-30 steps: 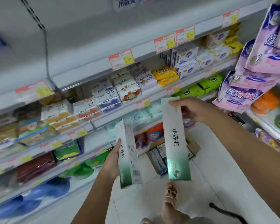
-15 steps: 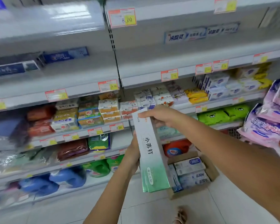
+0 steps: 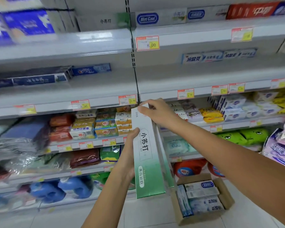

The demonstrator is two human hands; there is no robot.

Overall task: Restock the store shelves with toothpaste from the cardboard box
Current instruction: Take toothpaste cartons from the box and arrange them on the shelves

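Your left hand (image 3: 130,155) grips the toothpaste boxes (image 3: 146,162) along their left long edge, thumb on the printed front and fingers (image 3: 133,178) curled round the back. The boxes stand nearly upright in the air in front of the shelves, well above the floor. A second box sits flush behind the front one, and only its right edge shows. Your right hand (image 3: 156,112) pinches their top end, fingers bent over the flap. Down to the right, the cardboard box (image 3: 227,195) sits open on the floor with more cartons inside.

You are in the carrying step: stock is out of the carton and in hand, not yet on a shelf. A white box (image 3: 104,22) with the same characters lies on its side on the top shelf (image 3: 92,37), so that looks like the likely slot. The next move calls for raising the pair, turning them flat and sliding them in beside it without nudging what is already there. Both hands will need to keep the two boxes squared together on the way up.

A second ago you held one box in each hand, apart and lower down. Now they are stacked as one bundle, and your view has lifted from the soap rows to the toothpaste rows.
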